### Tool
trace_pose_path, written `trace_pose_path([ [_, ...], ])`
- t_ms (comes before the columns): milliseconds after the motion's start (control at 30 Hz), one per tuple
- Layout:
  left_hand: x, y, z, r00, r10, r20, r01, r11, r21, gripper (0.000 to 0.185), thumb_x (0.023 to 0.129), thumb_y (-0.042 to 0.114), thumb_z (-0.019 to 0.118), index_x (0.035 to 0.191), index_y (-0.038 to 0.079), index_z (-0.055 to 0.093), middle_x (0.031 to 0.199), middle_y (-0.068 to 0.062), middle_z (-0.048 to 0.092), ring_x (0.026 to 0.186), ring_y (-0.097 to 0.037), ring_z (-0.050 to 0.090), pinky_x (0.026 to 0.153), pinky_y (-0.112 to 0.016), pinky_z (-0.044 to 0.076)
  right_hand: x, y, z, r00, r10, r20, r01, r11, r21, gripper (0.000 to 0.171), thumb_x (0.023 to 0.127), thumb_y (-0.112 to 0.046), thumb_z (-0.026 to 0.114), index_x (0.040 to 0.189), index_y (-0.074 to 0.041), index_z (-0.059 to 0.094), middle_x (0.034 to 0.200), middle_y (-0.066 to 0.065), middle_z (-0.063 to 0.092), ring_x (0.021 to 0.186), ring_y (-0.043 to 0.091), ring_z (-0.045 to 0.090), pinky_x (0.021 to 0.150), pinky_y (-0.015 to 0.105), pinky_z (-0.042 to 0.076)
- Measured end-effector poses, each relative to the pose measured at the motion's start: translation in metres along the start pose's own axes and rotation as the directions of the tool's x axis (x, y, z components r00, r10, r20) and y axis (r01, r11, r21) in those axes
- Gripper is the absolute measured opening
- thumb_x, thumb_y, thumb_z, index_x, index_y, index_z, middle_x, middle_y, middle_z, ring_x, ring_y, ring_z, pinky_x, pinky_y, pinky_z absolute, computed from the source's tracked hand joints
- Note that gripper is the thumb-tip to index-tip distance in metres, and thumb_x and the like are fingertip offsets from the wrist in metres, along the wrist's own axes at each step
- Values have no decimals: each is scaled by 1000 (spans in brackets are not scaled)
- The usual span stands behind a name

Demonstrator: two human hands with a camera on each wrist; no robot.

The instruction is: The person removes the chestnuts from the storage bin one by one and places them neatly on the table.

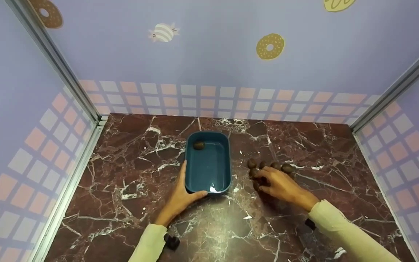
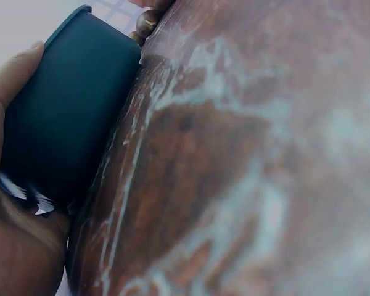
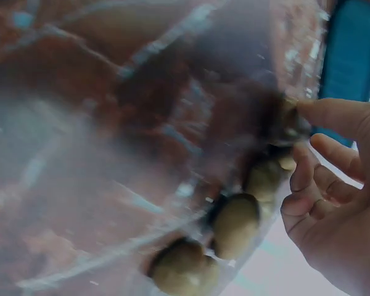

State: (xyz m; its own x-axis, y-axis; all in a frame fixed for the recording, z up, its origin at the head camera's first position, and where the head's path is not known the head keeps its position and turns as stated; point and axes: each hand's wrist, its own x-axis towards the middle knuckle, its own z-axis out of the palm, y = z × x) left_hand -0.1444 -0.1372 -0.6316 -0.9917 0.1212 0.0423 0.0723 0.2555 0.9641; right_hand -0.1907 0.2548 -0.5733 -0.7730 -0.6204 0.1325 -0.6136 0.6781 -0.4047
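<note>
Left hand point(image 1: 179, 197) wraps the near-left corner of the blue tray point(image 1: 208, 182): thumb along the near edge, fingers up the left wall, palm flat on the tabletop point(image 1: 129, 174). Forearm comes in from below, sleeve at the wrist. Left wrist view confirms it: palm and thumb against the tray's outer wall.

One brown nut point(image 1: 199, 145) sits inside the tray, at the far-left corner, well beyond the left fingertips.

Right hand point(image 1: 280, 186) is right of the tray, palm down, wrist angled in from the lower right. Fingers curled, tips down in a cluster of brown nuts point(image 1: 287, 168) on the tabletop. Cluster lies just beyond and under the fingertips. Right wrist view shows thumb and forefinger closing round one nut point(image 3: 288, 116); blurred, so whether it's actually pinched: cannot tell. Three more nuts point(image 3: 235, 223) sit in a row beside the curled fingers.
</note>
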Motion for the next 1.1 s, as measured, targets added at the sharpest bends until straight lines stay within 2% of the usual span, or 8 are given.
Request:
trace_pose_path([
  [167, 0, -1, 0, 1000, 4, 3, -4, 1000, 5, 132, 85, 34, 99, 180, 24, 7, 185, -14, 9, 168, -40, 13, 131, -68, 17, 16, -4, -13, 1000, 12, -17, -10, 995, 104, 34, 90, -5, 89, 122, 0, 77, 118, 17, 75, 104, 38, 73, 90, 55, 62],
  [267, 0, -1, 0, 1000, -6, 13, 7, 1000, -13, 131, 86, 31, 98, 180, 24, 7, 185, -12, 7, 169, -39, 11, 131, -68, 16, 28, -8, -20, 999, 23, -24, -19, 989, 148, 31, 92, -6, 88, 121, 0, 77, 119, 18, 77, 106, 37, 73, 93, 56, 60],
  [400, 0, -2, -2, 1000, -19, 18, 20, 999, -36, 130, 86, 27, 98, 180, 24, 7, 185, -11, 6, 169, -38, 9, 131, -68, 15, 44, -16, -25, 999, 32, -24, -27, 983, 180, 26, 94, -7, 87, 119, -3, 79, 115, 17, 77, 102, 35, 72, 90, 51, 60],
  [533, 1, -3, -1, 1000, -13, 10, 14, 999, -35, 130, 85, 25, 98, 180, 22, 9, 185, -12, 7, 169, -38, 8, 132, -67, 13, 61, -23, -27, 1000, -4, -28, 9, 985, 172, 26, 94, -6, 86, 118, -3, 78, 104, 13, 74, 93, 35, 70, 81, 44, 59],
  [600, 2, -5, 0, 1000, -10, 11, 10, 1000, -28, 130, 86, 25, 98, 180, 23, 9, 185, -12, 7, 169, -38, 8, 132, -67, 13, 68, -25, -27, 1000, -17, -27, 21, 986, 163, 29, 93, -6, 86, 121, -2, 78, 106, 12, 74, 93, 34, 70, 82, 43, 59],
  [800, 2, -5, 2, 1000, -13, 10, 13, 999, -38, 131, 85, 26, 98, 180, 22, 7, 185, -12, 7, 169, -37, 9, 132, -65, 12, 87, -33, -24, 999, -33, -24, 37, 984, 176, 36, 94, -8, 86, 126, 5, 74, 119, 21, 74, 100, 34, 73, 90, 49, 64],
  [1000, 1, -2, 1, 1000, -12, 15, 12, 999, -37, 132, 86, 28, 98, 180, 20, 6, 185, -11, 7, 169, -37, 10, 133, -64, 14, 101, -41, -21, 997, -55, -57, 67, 974, 215, 36, 94, -6, 85, 126, 7, 74, 120, 24, 73, 105, 37, 72, 94, 53, 62],
  [1100, 2, -1, 1, 1000, -12, 20, 13, 999, -50, 131, 86, 25, 98, 180, 20, 6, 185, -11, 7, 169, -37, 11, 133, -64, 14, 105, -45, -17, 996, -56, -75, 73, 966, 247, 35, 94, -4, 84, 126, 7, 74, 117, 22, 72, 103, 40, 72, 91, 53, 62],
])
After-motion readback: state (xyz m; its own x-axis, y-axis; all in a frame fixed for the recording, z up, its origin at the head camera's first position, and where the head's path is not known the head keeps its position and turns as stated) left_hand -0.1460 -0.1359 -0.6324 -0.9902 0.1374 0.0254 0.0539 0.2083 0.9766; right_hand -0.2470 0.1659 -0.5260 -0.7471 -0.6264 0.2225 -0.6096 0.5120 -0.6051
